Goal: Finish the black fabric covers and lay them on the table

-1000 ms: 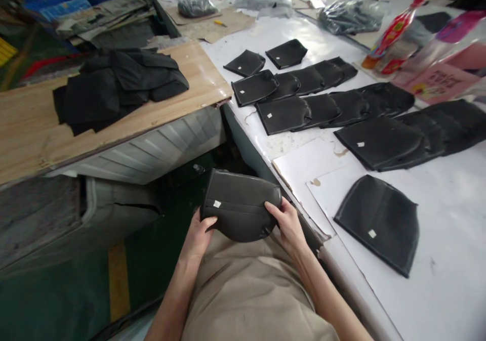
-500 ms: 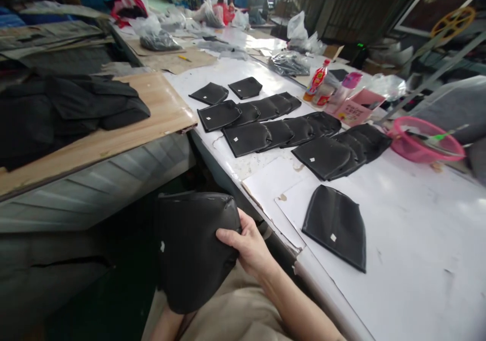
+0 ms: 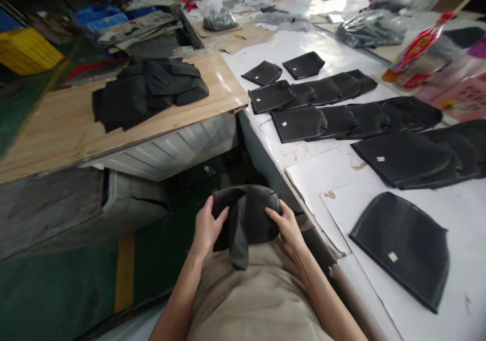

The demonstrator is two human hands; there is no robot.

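A black leather-like sewn piece (image 3: 258, 217) is held over my lap between both hands. My left hand (image 3: 207, 227) pinches its left edge, thumb on top. My right hand (image 3: 286, 224) grips the right edge the same way. A narrow flap of the piece hangs down in front. To the right, a similar black piece (image 3: 402, 247) with a small white tag lies flat on the white table (image 3: 307, 171). Beyond it, overlapping rows of black pieces (image 3: 304, 123) spread across the tabletop.
A heap of black pieces (image 3: 148, 90) rests on a wooden board (image 3: 56, 123) at the left. A red-capped bottle (image 3: 421, 47) and a pink box (image 3: 463, 95) stand at the right. Bagged goods (image 3: 370, 27) lie farther back. A gap separates the board from the white table.
My view has swung left. The held piece has turned, its white tag is out of sight and a flap now hangs from it. My left hand has come into view on its left edge.
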